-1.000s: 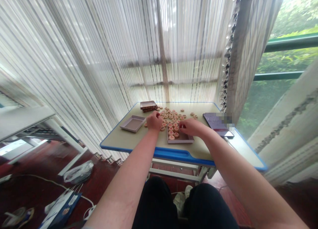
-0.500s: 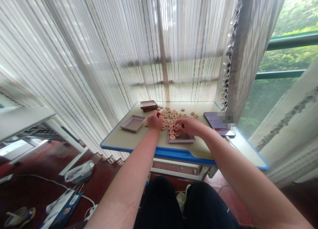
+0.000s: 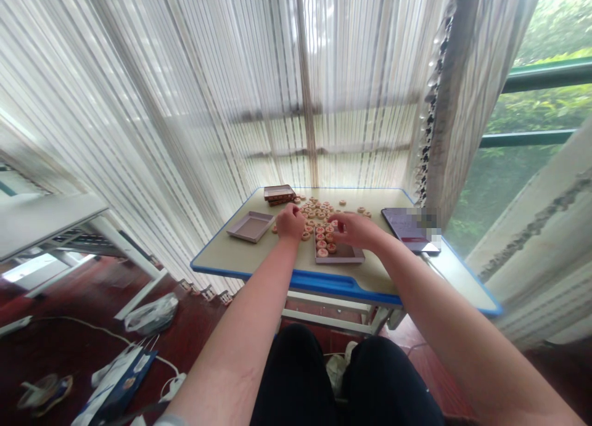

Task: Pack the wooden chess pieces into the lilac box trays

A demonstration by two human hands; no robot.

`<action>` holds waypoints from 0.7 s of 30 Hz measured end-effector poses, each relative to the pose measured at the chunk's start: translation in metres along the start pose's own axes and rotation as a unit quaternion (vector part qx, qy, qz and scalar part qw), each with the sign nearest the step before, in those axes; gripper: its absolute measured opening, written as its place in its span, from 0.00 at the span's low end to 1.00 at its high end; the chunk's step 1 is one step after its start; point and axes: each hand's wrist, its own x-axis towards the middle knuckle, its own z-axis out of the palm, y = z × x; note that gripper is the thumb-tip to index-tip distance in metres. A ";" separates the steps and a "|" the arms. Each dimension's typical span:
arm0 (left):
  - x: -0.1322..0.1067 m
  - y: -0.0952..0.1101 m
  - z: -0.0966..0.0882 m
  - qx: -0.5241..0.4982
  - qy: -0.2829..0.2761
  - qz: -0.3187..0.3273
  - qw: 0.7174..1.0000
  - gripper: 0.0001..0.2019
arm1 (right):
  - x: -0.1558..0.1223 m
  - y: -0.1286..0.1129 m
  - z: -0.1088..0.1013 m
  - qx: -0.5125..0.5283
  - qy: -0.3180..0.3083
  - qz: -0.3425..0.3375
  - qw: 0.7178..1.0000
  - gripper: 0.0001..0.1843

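Round wooden Chinese chess pieces (image 3: 317,211) with red characters lie in a loose spread on the table. A shallow box half (image 3: 354,259) stands near the front edge, with rows of pieces (image 3: 320,244) along its left side. Over this box is my right hand (image 3: 356,229), thumb and fingers pinched around a chess piece (image 3: 333,223) at the row's far end. My left hand (image 3: 290,221) is curled at the left edge of the spread, beside the loose pieces. Its fingertips are turned away, so what they hold is hidden.
Another shallow box half (image 3: 251,227) lies on the table's left. Stacked dark boxes (image 3: 279,193) stand at the back left. A dark tablet (image 3: 407,229) rests on the right. The table (image 3: 259,256) has a blue rim, with a striped curtain (image 3: 231,93) behind it.
The view has shifted slightly. My right hand has moved a little toward the far end of the filled rows. My left hand stays curled beside the loose pieces.
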 end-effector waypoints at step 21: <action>-0.003 0.000 0.002 0.064 -0.127 0.046 0.989 0.14 | 0.010 0.028 0.009 -0.044 0.084 0.094 0.991 0.18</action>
